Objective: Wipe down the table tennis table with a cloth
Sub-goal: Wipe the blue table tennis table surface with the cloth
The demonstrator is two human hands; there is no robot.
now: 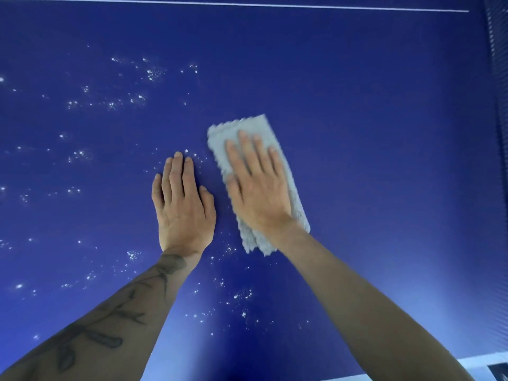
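Blue table (371, 111) fills the view; grey cloth (244, 126) lies flat on it, long side running away from the person. Right hand (258, 188) presses palm-down on cloth, grip apart, fingers straight and slightly spread, nothing pinched; cloth edges blurred. Left hand (184, 207) just left of cloth, flat on bare table, grip apart too, fingers straight and close together, not touching cloth. White specks (110, 103) scattered left of cloth and nearer than it; white line (247, 4) far beyond cloth; net (496, 50) well right of cloth; tattooed forearm (110, 312) behind left hand.
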